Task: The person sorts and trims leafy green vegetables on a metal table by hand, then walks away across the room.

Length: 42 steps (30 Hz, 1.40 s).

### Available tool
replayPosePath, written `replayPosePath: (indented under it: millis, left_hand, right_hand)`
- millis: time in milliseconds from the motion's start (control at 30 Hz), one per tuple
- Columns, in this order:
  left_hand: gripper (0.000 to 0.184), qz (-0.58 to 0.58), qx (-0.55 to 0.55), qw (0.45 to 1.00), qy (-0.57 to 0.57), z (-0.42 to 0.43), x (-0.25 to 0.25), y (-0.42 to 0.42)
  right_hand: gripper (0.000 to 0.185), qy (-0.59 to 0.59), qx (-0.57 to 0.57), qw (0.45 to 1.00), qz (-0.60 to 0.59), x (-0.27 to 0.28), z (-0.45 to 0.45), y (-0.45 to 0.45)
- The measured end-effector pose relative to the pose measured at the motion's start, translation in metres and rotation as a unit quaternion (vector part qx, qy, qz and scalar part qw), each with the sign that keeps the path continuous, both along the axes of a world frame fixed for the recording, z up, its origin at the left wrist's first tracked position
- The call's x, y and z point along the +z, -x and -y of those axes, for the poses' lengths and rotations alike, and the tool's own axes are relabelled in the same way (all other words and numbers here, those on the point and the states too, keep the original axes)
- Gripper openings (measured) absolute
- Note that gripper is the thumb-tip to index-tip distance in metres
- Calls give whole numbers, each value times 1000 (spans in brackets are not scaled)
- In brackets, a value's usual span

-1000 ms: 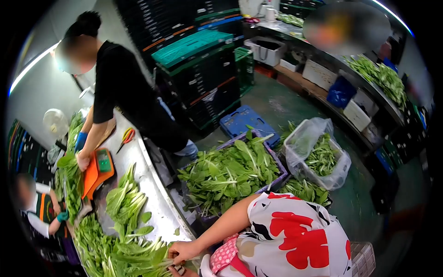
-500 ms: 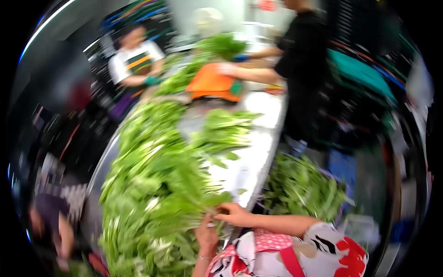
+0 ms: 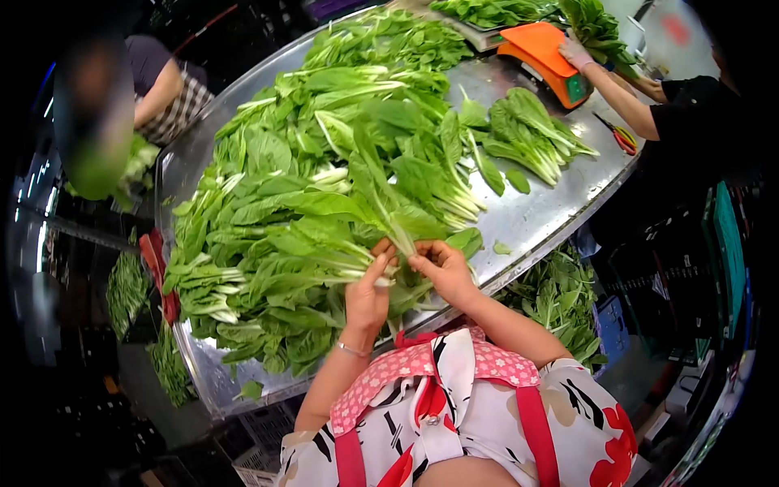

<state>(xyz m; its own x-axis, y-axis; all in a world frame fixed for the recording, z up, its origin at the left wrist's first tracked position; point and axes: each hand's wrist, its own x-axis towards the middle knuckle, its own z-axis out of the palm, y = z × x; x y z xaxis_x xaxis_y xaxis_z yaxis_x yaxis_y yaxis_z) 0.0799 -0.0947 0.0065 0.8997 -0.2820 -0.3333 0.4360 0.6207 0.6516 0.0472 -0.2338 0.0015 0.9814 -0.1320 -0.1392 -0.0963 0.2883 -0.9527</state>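
Counter (image 3: 556, 207): metal, heaped with greens (image 3: 276, 219).
Stalk (image 3: 398, 230): between left hand (image 3: 368, 299) and right hand (image 3: 445, 273), leaves pointing away.
Left hand: forearm angled forward, fingers pinching the stalk's base.
Right hand: forearm slanting inward, thumb and fingers clamped on that base.

Greens (image 3: 280, 247) uncountable; one orange scale (image 3: 537, 45), two co-workers (image 3: 168, 93).

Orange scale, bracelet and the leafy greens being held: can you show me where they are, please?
Orange scale (image 3: 539, 50): head view, on its orange pan.
Bracelet (image 3: 353, 350): head view, on the front of its thin band.
Held greens (image 3: 384, 199): head view, on the leafy part above the stems.
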Motion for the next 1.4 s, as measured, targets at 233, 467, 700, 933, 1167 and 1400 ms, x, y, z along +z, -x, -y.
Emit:
replayPosePath:
  millis: [233,467,700,933,1167,1400]
  left_hand:
    - [33,26,-58,998,-27,9,-7,-2]
    - [31,66,12,986,-154,20,5,6]
    - [39,4,80,994,-72,-10,6,-7]
    - [42,82,138,981,-109,-37,30,-9]
    - [35,-8,19,998,56,-8,21,4]
    - [36,-11,-64,996,58,17,25,13]
  right_hand:
    - [19,184,2,982,45,3,-1,6]
    - [11,349,-98,921,141,11,-5,7]
    - [11,155,-51,961,222,23,-7,23]
    - [15,507,-19,861,-39,-9,83,-3]
    - [17,686,-114,714,85,-55,140,-49]
    - [22,223,-138,964,-48,-19,132,-24]
